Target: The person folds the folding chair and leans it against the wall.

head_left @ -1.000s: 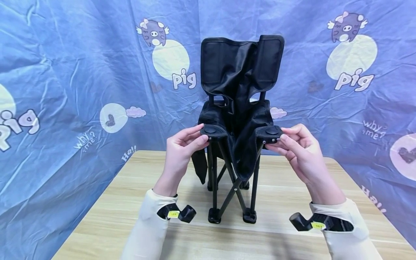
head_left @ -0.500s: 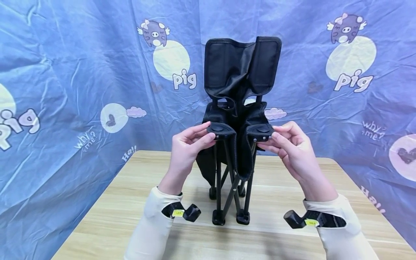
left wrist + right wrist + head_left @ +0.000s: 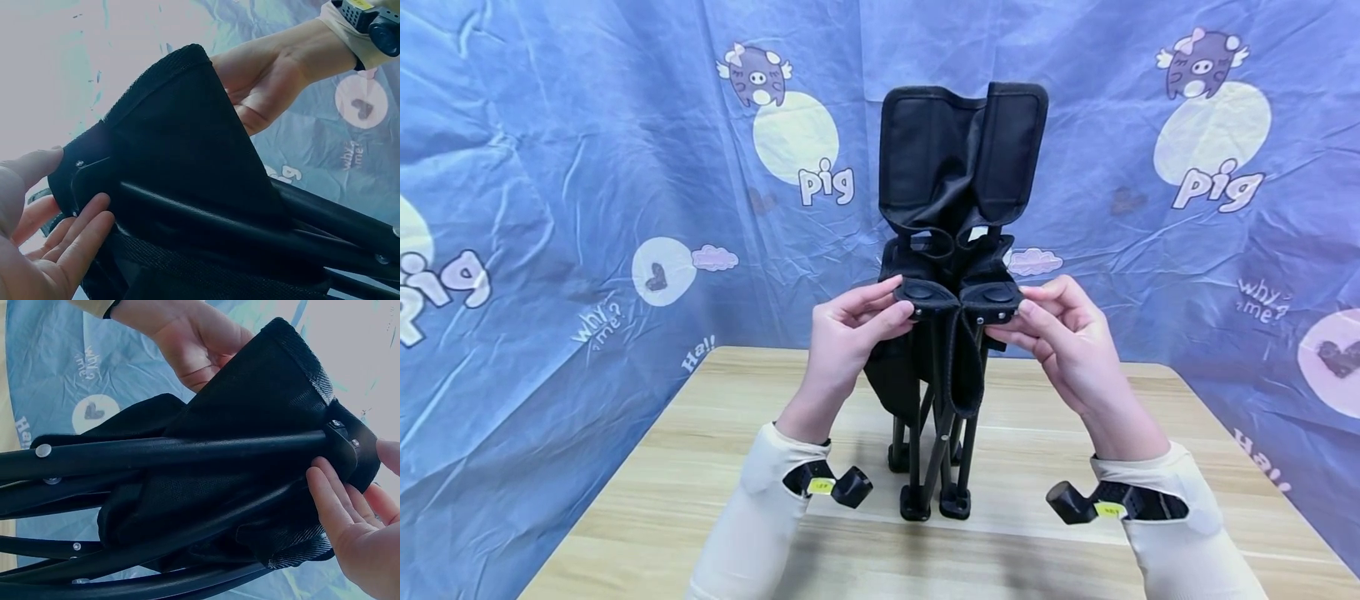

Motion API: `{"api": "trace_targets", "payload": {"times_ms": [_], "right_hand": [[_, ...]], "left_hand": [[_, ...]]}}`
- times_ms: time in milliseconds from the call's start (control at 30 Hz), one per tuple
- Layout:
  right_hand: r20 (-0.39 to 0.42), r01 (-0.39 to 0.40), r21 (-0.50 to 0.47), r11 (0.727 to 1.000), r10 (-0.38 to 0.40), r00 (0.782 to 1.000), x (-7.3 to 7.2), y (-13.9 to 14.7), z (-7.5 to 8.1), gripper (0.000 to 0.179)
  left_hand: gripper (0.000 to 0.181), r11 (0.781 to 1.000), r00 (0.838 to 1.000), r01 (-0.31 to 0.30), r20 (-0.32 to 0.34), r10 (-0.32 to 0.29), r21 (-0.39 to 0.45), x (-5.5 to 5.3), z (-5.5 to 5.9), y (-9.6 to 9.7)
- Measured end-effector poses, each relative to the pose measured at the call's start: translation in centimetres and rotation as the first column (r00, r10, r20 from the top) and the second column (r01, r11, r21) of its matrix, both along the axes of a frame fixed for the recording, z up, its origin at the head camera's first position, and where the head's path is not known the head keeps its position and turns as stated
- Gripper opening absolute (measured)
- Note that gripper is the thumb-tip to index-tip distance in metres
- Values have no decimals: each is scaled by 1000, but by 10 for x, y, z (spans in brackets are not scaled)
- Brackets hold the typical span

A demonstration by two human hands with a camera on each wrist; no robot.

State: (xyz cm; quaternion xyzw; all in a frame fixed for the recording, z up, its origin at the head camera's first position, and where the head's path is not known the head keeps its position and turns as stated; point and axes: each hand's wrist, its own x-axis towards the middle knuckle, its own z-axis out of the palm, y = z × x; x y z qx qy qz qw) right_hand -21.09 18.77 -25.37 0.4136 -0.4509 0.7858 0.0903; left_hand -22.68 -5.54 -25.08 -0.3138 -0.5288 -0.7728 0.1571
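Black fabric folding chair, partly folded, stands upright mid-table, feet on the wood. Left hand pinches its left front seat corner, right hand the right one; hands apart, corners close side by side. Seat fabric sags between crossed legs. Blue pig-print cloth hangs behind.

Centre of frame is blocked by a folding chair, its front corners flanked by left hand and right hand. Passage is left over table, lower right of centre, between chair legs and right forearm. Rear is bounded by a curtain.
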Motion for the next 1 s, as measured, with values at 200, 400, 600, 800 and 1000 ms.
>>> {"api": "trace_targets", "payload": {"times_ms": [200, 400, 600, 800, 1000], "right_hand": [[-9, -5, 1, 1000, 5, 1000, -1, -1, 0, 18], [0, -11, -15, 1000, 11, 1000, 0, 3, -2, 19], [-16, -38, 25, 999, 38, 999, 2, 9, -7, 29], [-31, 21, 87, 996, -19, 999, 5, 13, -10, 36], [-43, 20, 115, 993, -15, 999, 8, 19, -14, 40]], "left_hand": [[36, 1000, 1000, -6, 5, 6, -9, -1, -1, 1], [38, 1000, 1000, 13, -7, -13, -24, -1, -1, 1], [38, 998, 999, 36, -24, -37, -44, -1, -7, -7], [40, 996, 998, 64, -6, -64, -58, 2, -11, -17], [41, 992, 997, 63, -36, -68, -112, 3, -18, -33]]}}
